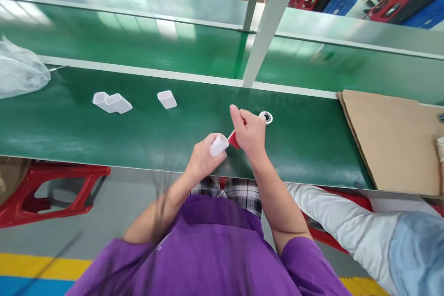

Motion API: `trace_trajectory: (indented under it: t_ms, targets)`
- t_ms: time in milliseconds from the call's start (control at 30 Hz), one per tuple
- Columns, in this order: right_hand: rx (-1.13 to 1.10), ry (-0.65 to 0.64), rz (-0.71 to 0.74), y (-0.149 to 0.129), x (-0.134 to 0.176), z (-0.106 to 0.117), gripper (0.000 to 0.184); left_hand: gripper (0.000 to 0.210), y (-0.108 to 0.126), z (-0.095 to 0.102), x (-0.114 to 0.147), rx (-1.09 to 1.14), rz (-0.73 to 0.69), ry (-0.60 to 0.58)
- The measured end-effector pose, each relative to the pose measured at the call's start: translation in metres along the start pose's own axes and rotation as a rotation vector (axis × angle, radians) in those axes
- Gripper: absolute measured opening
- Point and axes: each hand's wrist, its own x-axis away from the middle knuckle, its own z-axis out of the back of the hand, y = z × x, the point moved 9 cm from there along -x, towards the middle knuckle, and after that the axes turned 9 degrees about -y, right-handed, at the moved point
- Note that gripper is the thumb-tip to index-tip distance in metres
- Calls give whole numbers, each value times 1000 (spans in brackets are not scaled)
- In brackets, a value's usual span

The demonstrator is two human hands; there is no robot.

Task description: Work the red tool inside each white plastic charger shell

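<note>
My left hand is closed around a short white plastic tube, its open end tilted up toward the right. Just beside that end, my right hand grips a red piece with a pale edge, the thumb pointing up and away. Most of the red piece is hidden in the fist, so its kind does not show. Right behind the right hand, a small round white thing with a dark centre lies on the green bench top. Farther left lie a single white tube and two touching ones.
A clear plastic bag sits at the far left. Flat cardboard covers the bench's right end. A pale metal post rises from the rail behind my hands. At the lower right is another person's pale sleeve; a red stool stands left.
</note>
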Motion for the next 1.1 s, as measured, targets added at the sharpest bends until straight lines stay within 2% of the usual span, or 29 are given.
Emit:
trace_trajectory:
  t_ms: [100,267,367,467,533,600,700,800,933,1000,1100]
  targets:
    - [-34,-91,63,1,4,-11,56,33,-14,-2,-4,34,39,-20]
    - [-115,-20,-57,25,12,-6,54,42,-30,9,3,58,76,50]
    - [-105,-116,-13,13,14,-24,56,38,-30,8,6,50,58,33]
    - [54,-197,-22,1,8,-48,57,24,-24,2,4,1,17,-9]
    - [148,-230,-56,3,0,-56,56,18,-23,0,3,-30,13,-18]
    - [177,-218,-110,12,-9,-52,54,23,-24,1,3,-14,26,-9]
    - [96,-177,-171,23,-13,-38,55,45,-26,4,4,50,29,13]
    - [45,-230,-91,15,-8,-40,56,42,-26,2,4,59,8,-16]
    - [124,-186,-176,21,-5,-40,55,49,-27,2,5,63,3,-24]
    - [122,-157,-153,20,-7,-37,55,52,-28,3,6,77,-9,-19]
    - [152,-192,-133,20,-9,-37,56,51,-25,1,6,65,-54,-43]
